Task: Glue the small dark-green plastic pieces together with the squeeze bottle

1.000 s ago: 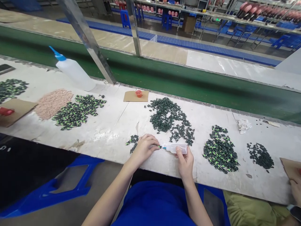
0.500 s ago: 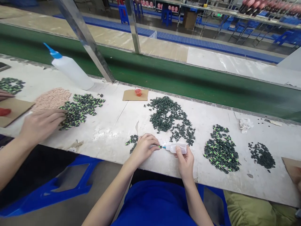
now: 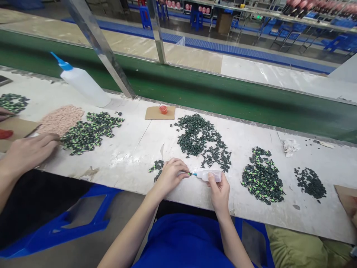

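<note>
1. the small squeeze bottle [image 3: 211, 175] lies on its side near the front edge of the white bench [image 3: 125, 149], between both hands. its blue tip points left and meets a small green piece [image 3: 190, 174].
2. left hand [image 3: 170, 175]: fingers curled in, thumb + forefinger pinching the green piece at the bottle tip. heel of the hand rests on the bench.
3. right hand [image 3: 220, 191]: closed round the bottle body from the near side, thumb on top.
4. just left of the left hand is a little cluster of dark pieces [image 3: 157, 166].
5. behind the hands is a big loose pile of dark green pieces [image 3: 200, 139]. to the right sits a green-and-lime pile [image 3: 262, 176], then a smaller dark pile [image 3: 309, 182] and a crumpled rag [image 3: 290, 147].
6. far left, a co-worker's hand [image 3: 26, 152] lies fingers-together at the edge of another lime-flecked pile [image 3: 89, 132], w/ a pink pile [image 3: 60, 119] beside it.
7. further back are a cardboard scrap [image 3: 154, 113] w/ a red cap [image 3: 163, 109] on it and a big white bottle w/ blue nozzle [image 3: 83, 83], leaning.
8. beyond the bench are a green conveyor belt [image 3: 223, 98], slanted metal posts [image 3: 97, 44] and blue stools [image 3: 196, 16] in the room behind.
</note>
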A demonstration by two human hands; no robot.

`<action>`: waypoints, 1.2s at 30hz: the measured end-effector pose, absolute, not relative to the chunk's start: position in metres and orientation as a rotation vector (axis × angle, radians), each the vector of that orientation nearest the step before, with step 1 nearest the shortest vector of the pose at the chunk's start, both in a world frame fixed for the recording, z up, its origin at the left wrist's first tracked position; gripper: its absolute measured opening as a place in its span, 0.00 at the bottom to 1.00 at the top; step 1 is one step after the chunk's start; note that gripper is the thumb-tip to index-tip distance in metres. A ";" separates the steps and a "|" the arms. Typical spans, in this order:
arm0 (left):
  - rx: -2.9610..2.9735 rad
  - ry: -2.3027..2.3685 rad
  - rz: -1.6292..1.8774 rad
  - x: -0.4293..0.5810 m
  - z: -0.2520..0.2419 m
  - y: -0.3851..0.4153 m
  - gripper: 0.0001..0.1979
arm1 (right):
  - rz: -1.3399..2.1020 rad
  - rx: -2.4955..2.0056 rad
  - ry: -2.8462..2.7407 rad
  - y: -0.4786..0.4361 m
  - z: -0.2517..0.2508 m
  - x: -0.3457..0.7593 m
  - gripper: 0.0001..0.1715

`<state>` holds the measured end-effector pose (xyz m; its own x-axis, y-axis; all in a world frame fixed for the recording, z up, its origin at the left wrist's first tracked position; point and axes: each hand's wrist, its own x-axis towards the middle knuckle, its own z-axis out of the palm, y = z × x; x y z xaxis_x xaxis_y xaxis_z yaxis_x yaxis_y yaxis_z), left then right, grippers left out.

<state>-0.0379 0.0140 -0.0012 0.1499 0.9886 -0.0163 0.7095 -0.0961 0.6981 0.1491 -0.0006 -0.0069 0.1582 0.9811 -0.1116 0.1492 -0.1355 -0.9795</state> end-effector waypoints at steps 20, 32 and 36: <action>1.848 1.644 0.637 -0.037 -0.003 0.015 0.04 | 1.056 -1.514 -1.175 -0.002 -0.009 0.150 0.18; 1.850 1.620 0.643 -0.036 0.000 0.012 0.03 | 0.968 -1.296 -1.099 -0.014 -0.012 0.169 0.18; 1.867 1.607 0.638 -0.036 0.002 0.011 0.05 | 1.058 -1.240 -1.405 -0.018 -0.014 0.176 0.24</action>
